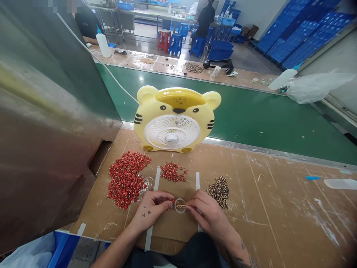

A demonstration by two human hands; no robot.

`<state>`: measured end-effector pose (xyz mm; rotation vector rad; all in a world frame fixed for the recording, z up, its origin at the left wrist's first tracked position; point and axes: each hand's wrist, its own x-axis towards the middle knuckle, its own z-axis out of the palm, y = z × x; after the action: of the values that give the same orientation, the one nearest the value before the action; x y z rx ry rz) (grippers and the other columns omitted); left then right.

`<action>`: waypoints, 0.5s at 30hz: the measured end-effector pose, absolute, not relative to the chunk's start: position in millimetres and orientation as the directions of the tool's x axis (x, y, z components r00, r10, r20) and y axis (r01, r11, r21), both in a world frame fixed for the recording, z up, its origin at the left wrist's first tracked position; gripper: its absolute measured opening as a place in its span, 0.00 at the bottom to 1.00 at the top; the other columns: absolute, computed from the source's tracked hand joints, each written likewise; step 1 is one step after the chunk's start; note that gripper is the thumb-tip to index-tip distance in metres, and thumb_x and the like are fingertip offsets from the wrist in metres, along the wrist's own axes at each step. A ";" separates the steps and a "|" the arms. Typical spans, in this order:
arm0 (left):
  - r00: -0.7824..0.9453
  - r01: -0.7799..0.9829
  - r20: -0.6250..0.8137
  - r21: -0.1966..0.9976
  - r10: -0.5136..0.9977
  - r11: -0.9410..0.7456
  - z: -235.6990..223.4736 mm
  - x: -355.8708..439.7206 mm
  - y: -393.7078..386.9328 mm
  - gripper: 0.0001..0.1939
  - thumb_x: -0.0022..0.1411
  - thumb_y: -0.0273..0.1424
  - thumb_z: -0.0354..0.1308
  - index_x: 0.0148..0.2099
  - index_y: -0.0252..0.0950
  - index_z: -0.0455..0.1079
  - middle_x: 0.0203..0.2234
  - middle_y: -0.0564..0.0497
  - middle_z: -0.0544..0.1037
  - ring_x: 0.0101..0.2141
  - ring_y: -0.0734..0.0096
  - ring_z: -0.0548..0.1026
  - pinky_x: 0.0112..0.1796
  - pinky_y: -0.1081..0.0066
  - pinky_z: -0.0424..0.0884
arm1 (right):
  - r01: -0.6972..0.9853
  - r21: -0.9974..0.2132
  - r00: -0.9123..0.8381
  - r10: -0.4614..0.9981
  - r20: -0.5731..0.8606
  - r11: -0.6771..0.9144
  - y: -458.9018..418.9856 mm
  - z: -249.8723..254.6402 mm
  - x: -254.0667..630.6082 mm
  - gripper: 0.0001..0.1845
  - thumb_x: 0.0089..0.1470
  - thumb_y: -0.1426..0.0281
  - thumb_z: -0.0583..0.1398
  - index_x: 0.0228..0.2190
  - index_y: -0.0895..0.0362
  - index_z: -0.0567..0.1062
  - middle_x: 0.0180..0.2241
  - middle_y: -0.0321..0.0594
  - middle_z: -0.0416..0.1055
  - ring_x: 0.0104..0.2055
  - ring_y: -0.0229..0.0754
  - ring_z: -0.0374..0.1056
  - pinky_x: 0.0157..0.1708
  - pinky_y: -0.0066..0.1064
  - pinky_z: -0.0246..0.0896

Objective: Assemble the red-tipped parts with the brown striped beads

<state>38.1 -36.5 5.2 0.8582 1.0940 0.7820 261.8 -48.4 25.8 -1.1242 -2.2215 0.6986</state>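
My right fingers (187, 206) grip a thin stick (181, 206) lying sideways across a clear ring (180, 200); its tip points toward my left fingers (169, 201), which pinch a small red bead (172, 201) just beside the ring.

Between the left hand (150, 210) and right hand (208, 212), a clear glossy plastic ring (180, 205). Beyond the hands, a smooth glossy yellow plastic tiger fan (178, 100); beneath them, matt rough cardboard (240, 208); far left, a dull scuffed metal panel (47, 149).
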 end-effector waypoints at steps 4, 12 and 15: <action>0.276 -0.136 -0.431 0.867 0.859 0.479 7.7 39.5 -37.2 0.09 0.48 0.31 0.69 0.34 0.33 0.81 0.24 0.48 0.83 0.26 0.68 0.77 0.30 0.72 0.71 | 0.497 -0.735 -0.364 0.880 0.306 0.461 -51.3 32.8 263.1 0.07 0.62 0.75 0.57 0.34 0.55 0.75 0.28 0.40 0.71 0.31 0.42 0.66 0.30 0.33 0.61; 0.285 -0.138 -0.431 0.865 0.856 0.482 8.3 40.0 -39.8 0.09 0.48 0.32 0.69 0.34 0.34 0.82 0.24 0.48 0.83 0.26 0.67 0.77 0.31 0.72 0.71 | 0.464 -0.763 -0.311 0.889 0.336 0.450 -51.2 32.3 253.3 0.07 0.61 0.74 0.58 0.33 0.55 0.76 0.27 0.40 0.72 0.30 0.42 0.67 0.29 0.32 0.62; 0.295 -0.120 -0.422 0.874 0.857 0.472 7.9 39.5 -40.8 0.09 0.50 0.32 0.69 0.35 0.33 0.82 0.25 0.48 0.83 0.26 0.68 0.77 0.31 0.72 0.71 | 0.460 -0.765 -0.316 0.888 0.334 0.451 -51.0 32.9 253.0 0.07 0.61 0.75 0.58 0.33 0.55 0.76 0.27 0.39 0.71 0.30 0.41 0.67 0.29 0.31 0.62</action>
<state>39.5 -40.8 7.9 0.8463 1.0728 0.7653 253.0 -51.0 32.9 -1.1291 -1.9420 0.7142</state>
